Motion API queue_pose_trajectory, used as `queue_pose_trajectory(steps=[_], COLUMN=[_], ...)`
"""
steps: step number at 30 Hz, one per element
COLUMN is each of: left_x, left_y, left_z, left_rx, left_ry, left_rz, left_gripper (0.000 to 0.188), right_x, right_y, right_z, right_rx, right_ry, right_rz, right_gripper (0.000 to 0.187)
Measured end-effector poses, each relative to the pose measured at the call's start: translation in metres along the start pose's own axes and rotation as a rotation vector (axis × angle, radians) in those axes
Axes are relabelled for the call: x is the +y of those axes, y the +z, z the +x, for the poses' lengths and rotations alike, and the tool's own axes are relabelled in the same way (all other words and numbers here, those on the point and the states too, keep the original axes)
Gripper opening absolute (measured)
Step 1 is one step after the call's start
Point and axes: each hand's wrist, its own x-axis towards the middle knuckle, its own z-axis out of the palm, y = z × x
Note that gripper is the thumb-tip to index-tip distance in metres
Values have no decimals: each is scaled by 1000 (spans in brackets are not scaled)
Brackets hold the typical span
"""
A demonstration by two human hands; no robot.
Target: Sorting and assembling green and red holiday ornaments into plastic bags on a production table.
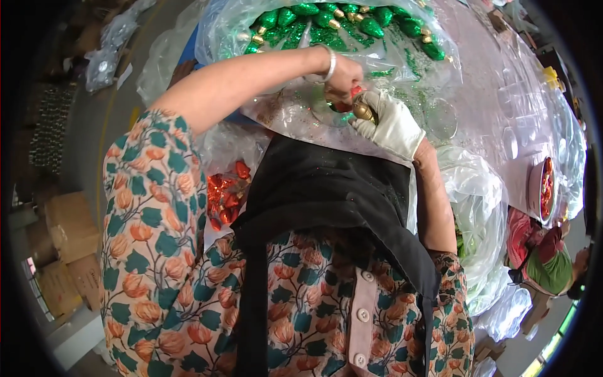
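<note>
My left hand (345, 76), bare with a pale bangle at the wrist, is closed over the table. A small red thing (357, 91) shows at its fingertips; its kind is not plain. Just to the right, my right hand (394, 125) wears a white glove and grips a bulb-shaped ornament by its gold-coloured cap (363, 111). Most of the ornament's body is hidden between the hands, which nearly touch. Beyond them, several glittery green bulb ornaments (372, 27) with gold caps lie in a clear plastic bag (217, 34) among loose green glitter.
Red glittery ornaments (227, 196) lie in clear plastic to my left. Glitter is scattered over the plastic-covered table (477, 81). A white tub (535, 188) with red pieces stands at the right, near another person (549, 261). Cardboard boxes (72, 226) are stacked at the left.
</note>
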Motion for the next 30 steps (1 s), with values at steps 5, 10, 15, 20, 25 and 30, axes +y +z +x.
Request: queue_pose_trajectory(steps=[5,10,15,20,25,30], left_x=[-7,32,-18,5,33,25], left_y=[25,23,39,18,8,38], left_z=[20,-18,-1,-17,-50,-63], left_rx=[14,71,157,-83,-122,40], left_ry=[145,131,516,319,311,330], left_rz=[202,408,414,165,106,323], left_gripper=[31,31,32,35,38,32], right_x=[18,10,8,25,23,12], right_y=[3,-6,-10,-20,-17,-13], right_z=[0,5,37,52,57,71], right_rx=[74,458,406,354,289,235], right_ry=[54,0,146,281,267,281], right_rz=[244,1140,329,347,277,327], right_gripper=[27,34,35,31,26,25])
